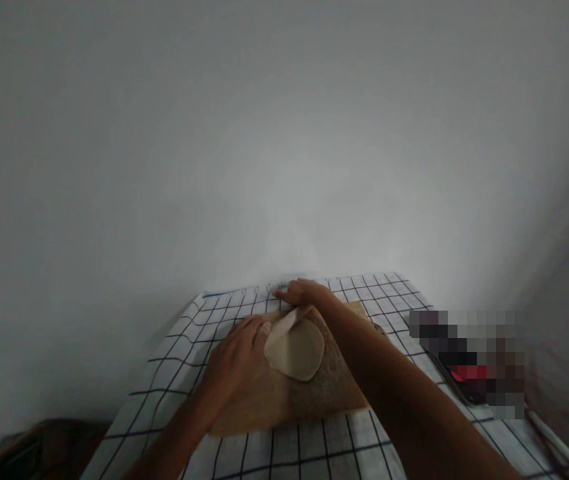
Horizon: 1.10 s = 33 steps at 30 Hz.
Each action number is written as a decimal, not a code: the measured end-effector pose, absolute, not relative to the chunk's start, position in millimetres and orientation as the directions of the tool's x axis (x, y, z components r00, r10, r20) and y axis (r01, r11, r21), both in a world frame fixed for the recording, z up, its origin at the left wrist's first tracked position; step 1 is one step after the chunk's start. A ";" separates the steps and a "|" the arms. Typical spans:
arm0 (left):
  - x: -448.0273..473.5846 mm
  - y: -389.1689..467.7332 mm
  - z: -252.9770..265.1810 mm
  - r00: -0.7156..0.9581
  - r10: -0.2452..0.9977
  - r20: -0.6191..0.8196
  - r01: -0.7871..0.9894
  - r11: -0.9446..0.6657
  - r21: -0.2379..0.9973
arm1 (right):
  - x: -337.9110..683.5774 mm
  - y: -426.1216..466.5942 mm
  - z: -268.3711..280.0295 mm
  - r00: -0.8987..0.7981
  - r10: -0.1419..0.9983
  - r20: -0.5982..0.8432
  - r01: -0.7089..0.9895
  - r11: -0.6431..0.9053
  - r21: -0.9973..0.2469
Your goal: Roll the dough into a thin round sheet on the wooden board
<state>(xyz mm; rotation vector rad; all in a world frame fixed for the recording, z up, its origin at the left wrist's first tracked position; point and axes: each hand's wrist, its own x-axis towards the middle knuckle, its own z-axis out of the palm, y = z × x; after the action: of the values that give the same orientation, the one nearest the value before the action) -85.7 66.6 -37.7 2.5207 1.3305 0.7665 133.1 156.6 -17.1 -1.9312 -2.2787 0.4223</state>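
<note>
A flat round of dough (297,352) lies on a floured wooden board (259,403). Across the far left part of the dough runs a pale rolling pin (284,325), set at a slant. My left hand (242,347) is closed at its near left end, with white flour on the fingers. At the far end my right hand (305,291) is bent over the pin, its thumb side pointing left. My right forearm crosses the right part of the board. The palms and the pin's ends are hidden under the hands.
Beneath the board is a table with a white cloth (309,453) checked in dark lines. A dark flat object (464,390), partly blurred out, lies on the right. A small roundish thing (379,329) shows behind my right forearm. A pale wall (284,147) rises behind the table.
</note>
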 end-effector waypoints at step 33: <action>-78.8 49.9 -44.3 0.529 0.686 0.499 0.788 -0.616 0.012 | 153.9 87.3 -30.4 -0.034 0.990 0.137 0.986 0.056 -0.155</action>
<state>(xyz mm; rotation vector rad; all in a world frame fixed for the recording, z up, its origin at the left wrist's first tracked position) -78.8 49.9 -44.3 2.9308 1.4354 0.7933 153.9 87.3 -30.4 -2.0273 -2.1215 0.0257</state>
